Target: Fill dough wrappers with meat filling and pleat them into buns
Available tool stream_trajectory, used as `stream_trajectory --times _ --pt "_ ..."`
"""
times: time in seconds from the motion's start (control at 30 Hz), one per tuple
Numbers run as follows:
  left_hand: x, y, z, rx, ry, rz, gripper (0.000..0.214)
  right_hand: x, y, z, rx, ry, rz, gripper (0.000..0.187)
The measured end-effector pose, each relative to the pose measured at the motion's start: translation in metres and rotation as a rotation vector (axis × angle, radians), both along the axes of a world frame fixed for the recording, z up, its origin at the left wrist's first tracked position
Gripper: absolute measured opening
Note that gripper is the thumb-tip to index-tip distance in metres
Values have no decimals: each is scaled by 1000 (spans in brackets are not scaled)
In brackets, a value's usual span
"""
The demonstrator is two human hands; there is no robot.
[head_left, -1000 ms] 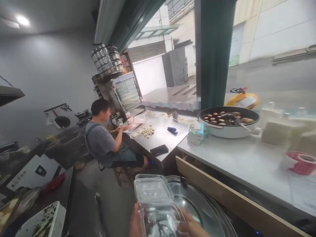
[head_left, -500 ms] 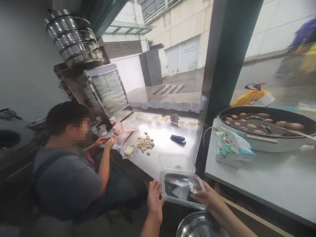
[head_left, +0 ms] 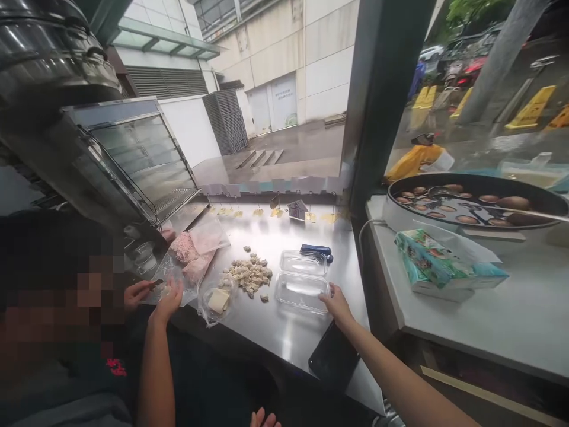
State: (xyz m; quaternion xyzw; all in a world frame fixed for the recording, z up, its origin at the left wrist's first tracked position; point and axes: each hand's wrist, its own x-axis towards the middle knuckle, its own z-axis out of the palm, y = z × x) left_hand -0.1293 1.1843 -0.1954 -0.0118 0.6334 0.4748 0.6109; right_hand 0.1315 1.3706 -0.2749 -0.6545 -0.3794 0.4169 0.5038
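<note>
An open clear plastic clamshell container (head_left: 302, 279) lies on the steel counter (head_left: 284, 332). My right hand (head_left: 338, 305) reaches out and grips its near right corner. Only the fingertips of my left hand (head_left: 264, 420) show at the bottom edge, spread and holding nothing. A black phone (head_left: 333, 356) lies just under my right forearm. A pile of small pale pieces (head_left: 249, 274) sits left of the container, and a blue stapler (head_left: 316, 251) is behind it.
A seated person at the left works with both hands (head_left: 155, 293) at plastic bags holding pink stuff (head_left: 195, 255) and a pale block (head_left: 217, 299). A glass display cabinet (head_left: 133, 160) stands behind. On the right counter are a dark pan of eggs (head_left: 475, 201) and a tissue pack (head_left: 440, 267).
I have moved up to the steel counter with the container. It went from both my hands down onto the counter; my left hand let go and dropped low.
</note>
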Motion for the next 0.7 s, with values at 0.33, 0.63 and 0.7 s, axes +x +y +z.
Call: stream_trajectory --times 0.33,0.63,0.7 --pt "-28 -61 30 -13 49 134 37 26 -63 26 109 -334 185 54" --pt "101 -330 -25 43 -46 530 42 68 -284 46 158 -189 695 48" --pt "147 -395 -33 133 -31 620 47 80 -349 50 157 -175 888 46"
